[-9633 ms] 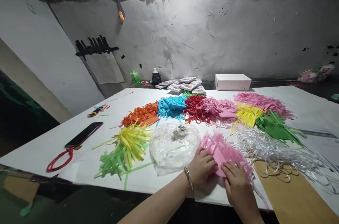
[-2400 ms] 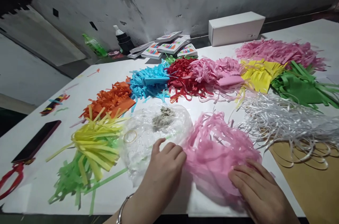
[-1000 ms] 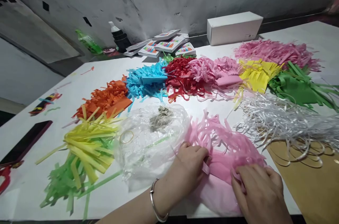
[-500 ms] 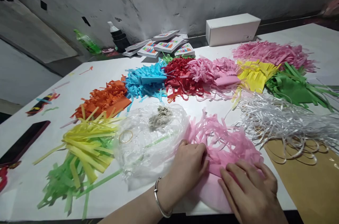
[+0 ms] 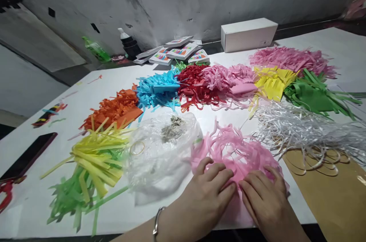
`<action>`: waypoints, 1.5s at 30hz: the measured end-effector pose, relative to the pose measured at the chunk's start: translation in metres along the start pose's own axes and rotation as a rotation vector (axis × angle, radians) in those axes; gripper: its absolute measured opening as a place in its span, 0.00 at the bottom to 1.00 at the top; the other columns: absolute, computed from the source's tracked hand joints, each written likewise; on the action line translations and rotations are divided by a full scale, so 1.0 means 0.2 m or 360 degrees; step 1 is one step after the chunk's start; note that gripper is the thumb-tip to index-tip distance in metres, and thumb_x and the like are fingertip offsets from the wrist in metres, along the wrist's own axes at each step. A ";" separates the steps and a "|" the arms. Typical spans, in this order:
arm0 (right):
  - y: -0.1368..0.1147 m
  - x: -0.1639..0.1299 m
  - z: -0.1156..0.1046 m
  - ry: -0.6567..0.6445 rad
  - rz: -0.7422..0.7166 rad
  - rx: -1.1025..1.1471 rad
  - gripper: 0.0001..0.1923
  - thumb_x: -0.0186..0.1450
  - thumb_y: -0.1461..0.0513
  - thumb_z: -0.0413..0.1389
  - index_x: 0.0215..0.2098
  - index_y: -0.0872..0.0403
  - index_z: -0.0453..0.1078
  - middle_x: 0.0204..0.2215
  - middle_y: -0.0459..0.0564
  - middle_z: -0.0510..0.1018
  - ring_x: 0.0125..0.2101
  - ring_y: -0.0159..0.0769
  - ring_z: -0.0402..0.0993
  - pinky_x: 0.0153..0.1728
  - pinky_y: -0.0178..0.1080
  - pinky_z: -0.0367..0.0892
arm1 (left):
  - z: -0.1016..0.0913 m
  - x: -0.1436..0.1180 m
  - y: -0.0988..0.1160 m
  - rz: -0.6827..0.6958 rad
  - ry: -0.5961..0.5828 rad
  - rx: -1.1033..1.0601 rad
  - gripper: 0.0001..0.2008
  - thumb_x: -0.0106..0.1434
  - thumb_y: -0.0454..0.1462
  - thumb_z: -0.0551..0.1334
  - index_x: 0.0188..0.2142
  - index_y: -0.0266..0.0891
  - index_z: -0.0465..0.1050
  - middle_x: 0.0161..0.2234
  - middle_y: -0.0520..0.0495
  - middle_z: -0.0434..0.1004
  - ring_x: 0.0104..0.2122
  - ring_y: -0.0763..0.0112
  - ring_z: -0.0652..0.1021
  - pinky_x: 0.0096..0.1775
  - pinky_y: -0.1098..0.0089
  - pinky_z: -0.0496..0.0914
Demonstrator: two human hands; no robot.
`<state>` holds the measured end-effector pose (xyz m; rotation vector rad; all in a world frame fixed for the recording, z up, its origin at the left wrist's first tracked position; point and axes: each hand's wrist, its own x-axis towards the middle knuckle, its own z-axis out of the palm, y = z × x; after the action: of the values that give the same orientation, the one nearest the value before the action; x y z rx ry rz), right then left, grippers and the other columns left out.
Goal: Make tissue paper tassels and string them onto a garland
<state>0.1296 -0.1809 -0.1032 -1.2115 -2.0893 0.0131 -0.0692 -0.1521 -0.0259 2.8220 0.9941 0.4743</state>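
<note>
head view: two flat, open hands, left hand [image 5: 210, 190] and right hand [image 5: 264, 196], press one pink fringed paper [image 5: 237, 154].

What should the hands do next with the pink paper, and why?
Probably slide both palms outward to flatten it. The left hand and right hand lie flat, side by side, on the pink fringed paper, whose strips stand up loose and curly beyond the fingers.

**Paper Fringe Spread Across Bench**

Both hands rest side by side on a fringe pile [image 5: 237, 154] at the bench [image 5: 114, 81] front edge; a plastic bag [image 5: 160, 150] lies left, ribbon [image 5: 303, 131] right, a box [image 5: 248, 34] behind.
</note>
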 end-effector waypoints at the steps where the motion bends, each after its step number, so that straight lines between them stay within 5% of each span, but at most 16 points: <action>1: 0.00 0.01 -0.01 0.0016 0.0011 0.0026 0.12 0.71 0.67 0.49 0.35 0.53 0.73 0.30 0.46 0.78 0.36 0.35 0.74 0.59 0.53 0.51 | 0.02 0.01 0.00 0.0025 -0.0096 0.0075 0.04 0.71 0.32 0.57 0.41 0.39 0.71 0.42 0.47 0.78 0.44 0.63 0.74 0.54 0.57 0.60; 4: -0.01 0.03 -0.04 0.0007 0.0059 0.0124 0.10 0.71 0.65 0.50 0.36 0.52 0.73 0.31 0.46 0.78 0.39 0.37 0.75 0.59 0.55 0.51 | 0.08 0.04 -0.05 0.0097 -0.0269 0.0210 0.05 0.70 0.34 0.59 0.36 0.37 0.71 0.36 0.48 0.76 0.38 0.64 0.72 0.49 0.58 0.62; 8: -0.02 0.02 -0.08 0.0019 0.0060 0.0063 0.08 0.71 0.62 0.53 0.41 0.52 0.75 0.34 0.48 0.80 0.41 0.39 0.75 0.61 0.55 0.50 | 0.09 0.04 -0.10 0.0110 -0.0271 0.0148 0.05 0.70 0.32 0.59 0.35 0.38 0.70 0.34 0.49 0.75 0.35 0.65 0.70 0.47 0.59 0.62; 13: -0.04 -0.01 -0.05 0.0104 -0.0053 0.0052 0.14 0.69 0.69 0.49 0.43 0.54 0.75 0.37 0.51 0.82 0.44 0.39 0.76 0.62 0.56 0.51 | 0.07 0.01 -0.06 0.0075 -0.0238 -0.0035 0.06 0.69 0.36 0.59 0.45 0.38 0.70 0.41 0.46 0.76 0.43 0.62 0.71 0.51 0.57 0.61; 16: -0.03 -0.01 -0.03 0.0051 -0.0127 0.0017 0.13 0.69 0.69 0.50 0.44 0.55 0.75 0.38 0.51 0.82 0.46 0.39 0.76 0.63 0.56 0.50 | 0.08 0.00 -0.06 0.0064 -0.0236 0.0036 0.04 0.71 0.33 0.57 0.40 0.39 0.70 0.39 0.48 0.76 0.42 0.64 0.72 0.55 0.55 0.58; 22: 0.00 -0.04 -0.03 0.0042 -0.0075 0.0011 0.14 0.68 0.70 0.49 0.42 0.54 0.75 0.41 0.51 0.82 0.48 0.41 0.76 0.64 0.58 0.49 | 0.04 -0.06 -0.12 -0.0414 -0.0214 0.0070 0.04 0.64 0.29 0.61 0.36 0.40 0.71 0.40 0.47 0.78 0.44 0.59 0.73 0.58 0.48 0.54; 25: -0.01 -0.05 -0.04 0.0044 -0.0026 0.0012 0.14 0.67 0.71 0.49 0.41 0.54 0.75 0.40 0.50 0.82 0.47 0.40 0.76 0.64 0.58 0.50 | 0.01 -0.10 -0.09 -0.0549 -0.0203 0.0151 0.09 0.62 0.29 0.61 0.42 0.39 0.73 0.46 0.42 0.77 0.48 0.54 0.72 0.58 0.43 0.53; 29: -0.04 -0.02 -0.05 0.0058 -0.0033 0.0036 0.13 0.68 0.71 0.49 0.40 0.55 0.75 0.39 0.51 0.82 0.47 0.41 0.76 0.62 0.58 0.52 | 0.04 -0.10 -0.02 -0.0292 0.0045 0.0191 0.15 0.69 0.35 0.59 0.55 0.40 0.68 0.56 0.41 0.73 0.56 0.54 0.68 0.61 0.47 0.51; 36: -0.01 -0.05 -0.08 0.0035 -0.0074 0.0055 0.15 0.72 0.69 0.46 0.46 0.56 0.75 0.46 0.55 0.82 0.51 0.43 0.74 0.63 0.58 0.50 | 0.10 -0.04 -0.04 -0.0007 -0.0208 0.0075 0.08 0.71 0.31 0.56 0.36 0.39 0.71 0.34 0.50 0.76 0.39 0.64 0.73 0.61 0.52 0.53; 45: 0.02 0.06 -0.04 -0.0112 0.0213 -0.0187 0.14 0.73 0.64 0.46 0.33 0.53 0.71 0.41 0.51 0.80 0.44 0.42 0.74 0.57 0.54 0.52 | 0.09 -0.06 -0.06 -0.0594 -0.0226 -0.0111 0.06 0.66 0.28 0.59 0.35 0.39 0.72 0.42 0.46 0.76 0.42 0.60 0.72 0.51 0.51 0.60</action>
<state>0.1337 -0.1725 -0.0926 -1.4394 -2.0902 -0.0055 -0.0787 -0.1501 -0.0480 2.4839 1.3992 0.2554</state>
